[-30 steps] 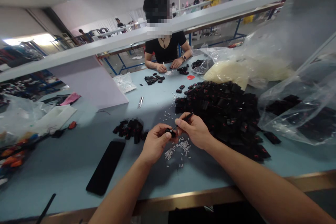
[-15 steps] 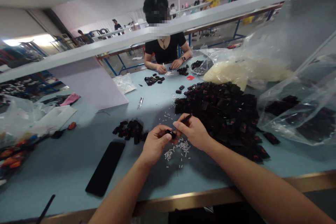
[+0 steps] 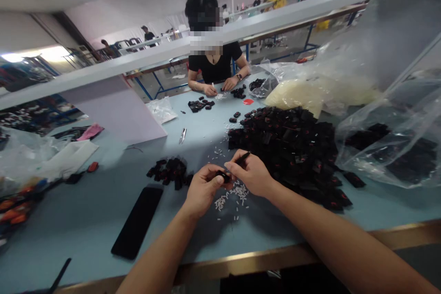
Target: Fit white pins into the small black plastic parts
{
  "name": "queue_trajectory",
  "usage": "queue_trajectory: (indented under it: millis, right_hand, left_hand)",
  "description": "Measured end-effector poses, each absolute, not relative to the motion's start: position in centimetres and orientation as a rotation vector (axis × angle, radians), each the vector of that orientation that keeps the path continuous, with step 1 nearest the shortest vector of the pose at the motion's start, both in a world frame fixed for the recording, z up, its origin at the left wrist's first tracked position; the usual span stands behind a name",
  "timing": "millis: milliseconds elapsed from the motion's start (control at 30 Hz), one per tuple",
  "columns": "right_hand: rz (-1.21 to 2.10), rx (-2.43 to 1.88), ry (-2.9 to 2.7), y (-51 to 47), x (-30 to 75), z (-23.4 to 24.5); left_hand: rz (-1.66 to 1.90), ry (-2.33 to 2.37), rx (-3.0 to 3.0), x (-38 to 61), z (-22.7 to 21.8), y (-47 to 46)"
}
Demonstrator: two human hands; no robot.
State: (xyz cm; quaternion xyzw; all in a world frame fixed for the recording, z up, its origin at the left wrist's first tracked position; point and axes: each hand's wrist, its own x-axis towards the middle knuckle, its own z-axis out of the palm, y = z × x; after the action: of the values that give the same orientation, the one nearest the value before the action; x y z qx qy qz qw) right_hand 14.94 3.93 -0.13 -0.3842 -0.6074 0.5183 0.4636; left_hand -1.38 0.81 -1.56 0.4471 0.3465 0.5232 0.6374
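The left hand [image 3: 203,190] is pinching a small black part [image 3: 223,176] between thumb and fingers, holding it just above the blue table [image 3: 86,229], and the right hand [image 3: 251,174] is pressing its thumb and fingers together on a thin black stick [image 3: 243,157], whose tip is touching or nearly touching the part; the fingers hide the exact contact. Below the hands, loose white pieces [image 3: 234,197] are lying scattered on the table. Just right of the hands, a large heap of black parts [image 3: 285,147] with red marks is spreading across the table, and a smaller heap [image 3: 168,173] is sitting just left of them. A black phone [image 3: 137,222] is lying face down or dark near the left forearm. Metal tweezers [image 3: 182,135] are resting farther off. A clear bag of black parts [image 3: 386,147] and a bag of white pieces [image 3: 310,94] are sitting to the right. Across the table, a co-worker [image 3: 213,66] is working with both hands near a few black parts [image 3: 198,105].
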Motion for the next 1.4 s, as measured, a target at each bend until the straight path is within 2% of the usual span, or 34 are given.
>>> queue_trajectory:
  millis: [300,633,833,1067,1133,1233,1333,1400]
  right_hand:
    - [1.209,-0.976,-1.550,4.0,14.8,-0.7]
    - [1.238,-0.750,-1.317,4.0,14.7,-1.1]
    - [1.224,-0.916,-1.597,4.7,14.7,-1.7]
    - [1.326,-0.902,-1.734,4.3,14.4,-1.5]
    - [1.469,-0.938,-1.603,4.5,14.3,-1.7]
    - [1.719,-0.922,-1.098,5.2,14.6,-1.5]
    - [1.674,-0.711,-0.539,6.1,15.4,-0.9]
    - [1.623,-0.620,-0.408,6.5,15.9,-0.4]
  left_hand:
    - [1.183,0.823,1.018,-1.4,-1.6,0.9]
    - [1.224,0.894,1.014,-2.1,-1.8,1.2]
    - [1.340,0.980,0.906,-2.0,-1.7,1.5]
    - [1.268,0.983,0.862,-2.1,-1.8,1.6]
    - [1.276,0.998,0.847,-2.1,-1.9,1.6]
    - [1.307,1.022,0.820,-2.1,-1.8,1.7]
    - [1.300,1.053,0.814,-2.2,-1.7,1.7]
    - [1.278,1.063,0.826,-2.2,-1.6,1.7]
